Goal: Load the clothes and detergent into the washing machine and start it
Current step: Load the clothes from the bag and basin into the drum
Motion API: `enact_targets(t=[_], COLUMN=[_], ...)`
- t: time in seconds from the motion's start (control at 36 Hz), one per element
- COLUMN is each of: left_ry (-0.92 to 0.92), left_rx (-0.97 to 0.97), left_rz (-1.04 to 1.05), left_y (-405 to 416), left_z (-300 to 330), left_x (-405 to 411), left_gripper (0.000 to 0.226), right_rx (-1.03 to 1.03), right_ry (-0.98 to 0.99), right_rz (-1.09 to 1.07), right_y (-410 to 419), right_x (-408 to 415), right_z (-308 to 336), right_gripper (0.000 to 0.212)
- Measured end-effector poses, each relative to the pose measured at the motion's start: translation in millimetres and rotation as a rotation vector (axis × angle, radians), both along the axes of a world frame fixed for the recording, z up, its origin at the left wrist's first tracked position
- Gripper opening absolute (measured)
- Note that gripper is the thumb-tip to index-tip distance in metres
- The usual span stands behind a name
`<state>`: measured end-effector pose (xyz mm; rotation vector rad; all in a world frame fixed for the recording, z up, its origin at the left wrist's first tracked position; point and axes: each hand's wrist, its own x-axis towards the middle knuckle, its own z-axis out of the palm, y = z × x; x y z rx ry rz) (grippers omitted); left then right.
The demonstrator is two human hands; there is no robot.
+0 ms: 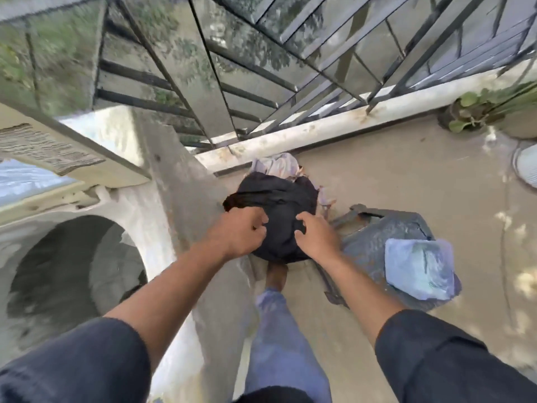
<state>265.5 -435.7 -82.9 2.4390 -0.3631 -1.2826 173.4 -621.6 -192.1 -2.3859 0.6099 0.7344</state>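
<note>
A white top-loading washing machine (139,216) stands at the left with its lid (66,146) raised and its round dark drum (72,271) showing. To its right a bundle of clothes lies on the floor: a black garment (279,205) on top, pale lilac cloth (276,164) behind it. My left hand (238,231) pinches the black garment at its left edge. My right hand (316,237) hovers with spread fingers over the garment's right side, touching or nearly touching it. A pale blue detergent pouch (418,269) rests on a grey stool (377,237) at the right.
A black metal railing (261,68) on a white curb (319,129) bounds the balcony ahead. A potted plant (470,114) sits at the far right corner, with a round pale object (526,167) below it. My leg and bare foot (276,280) stand between machine and stool on tan floor.
</note>
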Motion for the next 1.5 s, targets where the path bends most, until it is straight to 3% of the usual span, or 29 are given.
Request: enact_targets(t=[0.08, 0.19, 0.31, 0.39, 0.47, 0.58, 0.64, 0.72, 0.86, 0.97, 1.06, 1.11, 1.17, 1.22, 1.28, 1.36, 1.44, 1.5], left_ry=[0.015, 0.092, 0.119, 0.137, 0.161, 0.211, 0.236, 0.266, 0.225, 0.155, 0.057, -0.043, -0.098, -0.097, -0.098, -0.055, -0.027, -0.021], left_rx=[0.073, 0.052, 0.101, 0.144, 0.182, 0.214, 0.207, 0.173, 0.106, 0.009, -0.067, -0.122, -0.186, -0.216, -0.217, -0.265, -0.296, -0.334], left_rz=[0.060, 0.291, 0.397, 0.444, 0.489, 0.578, 0.637, 0.713, 0.712, 0.595, 0.465, 0.423, 0.422, 0.448, 0.491, 0.605, 0.651, 0.659], left_y=[-18, -44, -53, -50, -42, -29, -24, -21, -19, -22, -21, -19, -16, -15, -14, -8, 3, 10], left_z=[-33, -76, -111, -132, -148, -165, -169, -164, -146, -119, -95, -80, -67, -53, -36, -10, 21, 49], left_x=[-5, -14, -21, -25, -29, -36, -39, -42, -39, -32, -25, -21, -17, -14, -11, -4, 2, 8], left_gripper=[0.036, 0.036, 0.013, 0.022, 0.022, 0.008, 0.026, 0.062, 0.085, 0.126, 0.137, 0.119, 0.078, 0.047, 0.035, 0.017, 0.022, 0.017], right_rx=[-0.030, -0.113, -0.162, -0.191, -0.191, -0.206, -0.154, 0.019, 0.246, 0.552, 0.811, 0.992, 1.084, 1.101, 1.073, 0.756, 0.321, 0.188], right_ry=[0.094, 0.173, 0.204, 0.185, 0.240, 0.131, 0.098, 0.062, -0.042, -0.109, -0.147, -0.152, -0.158, -0.184, -0.235, -0.273, -0.125, 0.000], right_rz=[0.119, 0.371, 0.545, 0.641, 0.609, 0.501, 0.363, 0.121, -0.190, -0.344, -0.383, -0.398, -0.375, -0.352, -0.395, -0.435, -0.161, -0.008], right_y=[-11, -15, -13, -8, -7, -7, -7, -8, -6, 1, 5, 6, 3, -3, -10, -25, -44, -52], right_x=[4, 2, 6, 15, 23, 32, 36, 43, 47, 41, 36, 31, 25, 22, 21, 19, 16, 15], right_z=[-40, -89, -127, -149, -165, -177, -176, -164, -114, -42, 21, 60, 87, 101, 103, 84, 54, 40], right_gripper=[0.046, 0.075, 0.104, 0.110, 0.097, 0.037, 0.023, 0.024, 0.020, 0.022, 0.029, 0.016, 0.014, 0.025, 0.040, 0.055, 0.077, 0.093])
